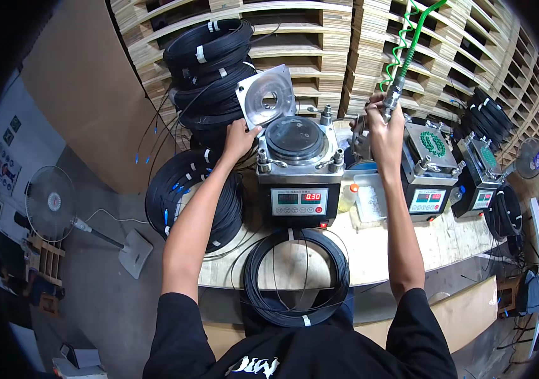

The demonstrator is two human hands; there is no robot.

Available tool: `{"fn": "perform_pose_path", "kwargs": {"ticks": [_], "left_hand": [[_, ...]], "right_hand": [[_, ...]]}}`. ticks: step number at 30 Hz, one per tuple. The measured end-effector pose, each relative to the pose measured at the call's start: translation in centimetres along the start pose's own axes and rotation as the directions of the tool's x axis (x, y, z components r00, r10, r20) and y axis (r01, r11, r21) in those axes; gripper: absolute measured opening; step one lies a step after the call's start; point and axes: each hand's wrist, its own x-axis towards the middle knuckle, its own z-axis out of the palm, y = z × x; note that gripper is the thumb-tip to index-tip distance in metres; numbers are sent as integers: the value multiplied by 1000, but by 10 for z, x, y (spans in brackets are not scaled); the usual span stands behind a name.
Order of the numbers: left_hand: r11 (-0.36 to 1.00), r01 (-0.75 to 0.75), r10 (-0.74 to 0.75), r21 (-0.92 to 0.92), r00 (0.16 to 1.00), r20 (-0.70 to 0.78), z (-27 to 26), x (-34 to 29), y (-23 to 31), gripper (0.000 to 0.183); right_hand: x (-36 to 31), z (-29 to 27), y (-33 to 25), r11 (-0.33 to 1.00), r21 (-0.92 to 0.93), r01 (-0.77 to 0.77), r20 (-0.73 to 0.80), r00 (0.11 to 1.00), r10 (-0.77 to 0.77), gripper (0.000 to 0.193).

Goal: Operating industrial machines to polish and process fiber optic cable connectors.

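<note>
While the left grip (239,140) pinches the lower edge of a square plate (255,101) with a round hole in it, the right grip (384,126) wraps firmly round a metal fitting (394,96) on the end of a green hose (415,42). Held low at its edge, the plate tilts up behind the left side of a machine (298,172), which leaves most of its face bare of fingers. The hose runs up out of view, so it is probably fed from overhead, keeping it off the counter (370,247). Beside it hangs a thin coiled line (396,54), whose loops likely give slack for reaching.

The machine sits between the forearms, facing the person, so its round dark pad (293,136) is within reach of both sides and its display (300,201) can be read from the front.

Nearer the body, a coil of black cable (340,278) overlaps the counter's front edge, banded with white tape, presumably against tangling. More banded coils (209,95) are stacked to the left, apart from the machine. Just right of it stands a small bottle (348,198), probably for quick reach.
</note>
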Motion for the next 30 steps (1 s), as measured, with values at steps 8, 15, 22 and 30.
{"fn": "perform_pose_path", "kwargs": {"ticks": [8, 15, 22, 30], "left_hand": [[983, -45, 10, -175, 981, -192, -4, -3, -9, 26], [853, -501, 521, -147, 801, 295, -17, -7, 90, 37], [766, -643, 473, -9, 554, 685, -2, 17, 89, 39], [202, -947, 620, 250, 321, 716, -4, -4, 115, 20]], "right_hand": [[6, -35, -11, 874, 406, -267, 121, 964, 239, 24], [9, -57, 0, 896, 354, -270, 135, 962, 237, 27], [-13, -51, -1, 865, 367, -342, 206, 937, 283, 22], [-17, -58, -2, 890, 370, -265, 170, 961, 216, 26]]}}
